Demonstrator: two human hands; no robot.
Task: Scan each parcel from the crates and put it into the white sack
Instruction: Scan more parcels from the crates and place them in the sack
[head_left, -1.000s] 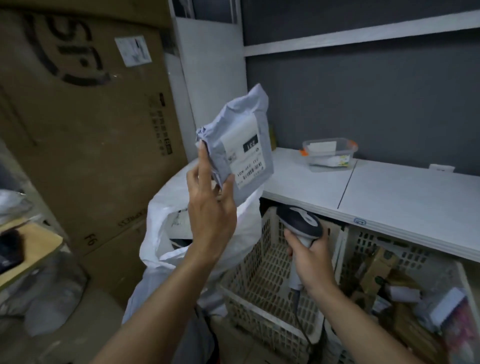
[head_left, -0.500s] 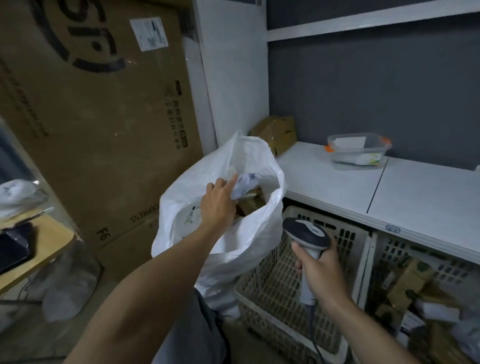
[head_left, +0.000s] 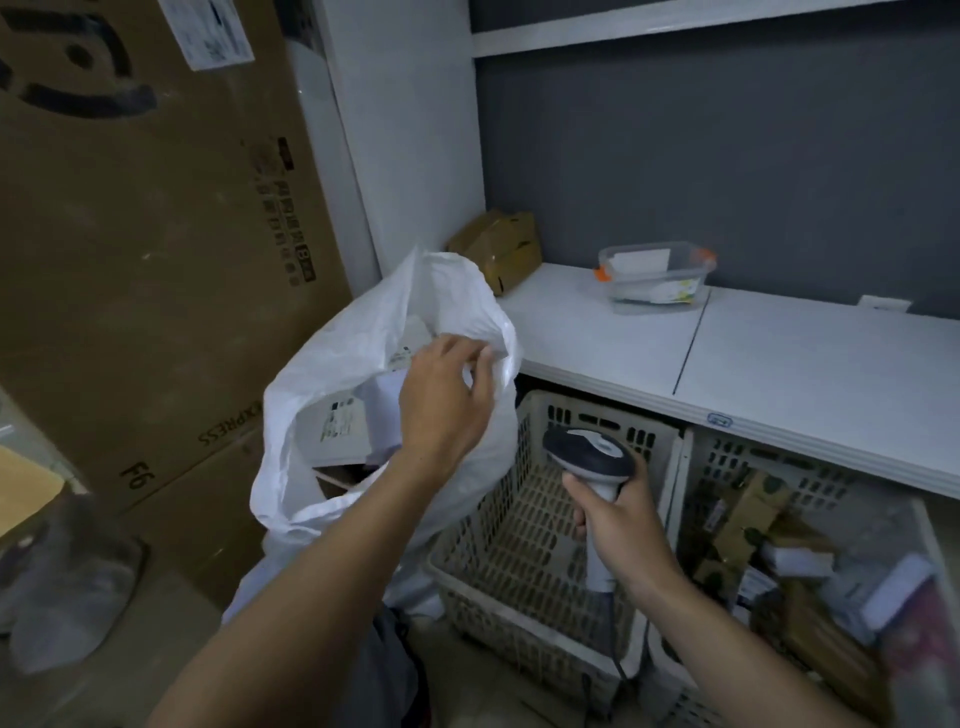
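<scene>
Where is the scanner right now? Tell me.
The scanner is low and right of centre in the head view, gripped upright by the right hand before the pale crate, just right of the white sack.

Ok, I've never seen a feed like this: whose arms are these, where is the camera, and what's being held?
No machine here: these are a person's two bare arms, seen from one wide-angle camera worn on their head, looking forward and down. The right hand grips a barcode scanner above the left crate. The left hand is at the mouth of the white sack, which has labelled parcels inside; whether it pinches the rim I cannot tell. The right crate holds more parcels. Above the crates runs a white counter with a clear tub and a brown box.
</scene>
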